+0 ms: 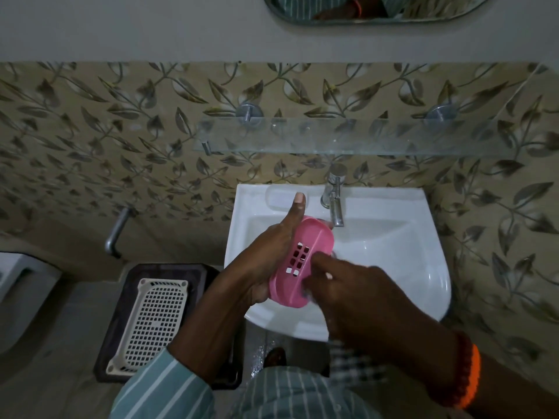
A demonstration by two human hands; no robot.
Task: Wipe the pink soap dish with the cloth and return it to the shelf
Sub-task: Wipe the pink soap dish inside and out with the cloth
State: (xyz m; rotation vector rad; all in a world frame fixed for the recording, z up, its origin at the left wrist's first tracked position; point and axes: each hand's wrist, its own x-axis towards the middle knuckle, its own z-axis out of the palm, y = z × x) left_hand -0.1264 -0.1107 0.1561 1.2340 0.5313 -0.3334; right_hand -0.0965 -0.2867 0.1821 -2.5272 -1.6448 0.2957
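Dim bathroom: leaf-patterned wall tiles [121, 140], white basin [393, 237], mirror [378, 10].

Home bathroom, white wall-hung washbasin [393, 237] with chrome tap [334, 201], glass shelf [348, 137] on metal brackets above it, mirror [378, 10] higher up, leaf-patterned wall tiles [106, 131], toilet edge [21, 297] at left

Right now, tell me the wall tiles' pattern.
Beige wall tiles with brown leaf-and-vine print; head view.
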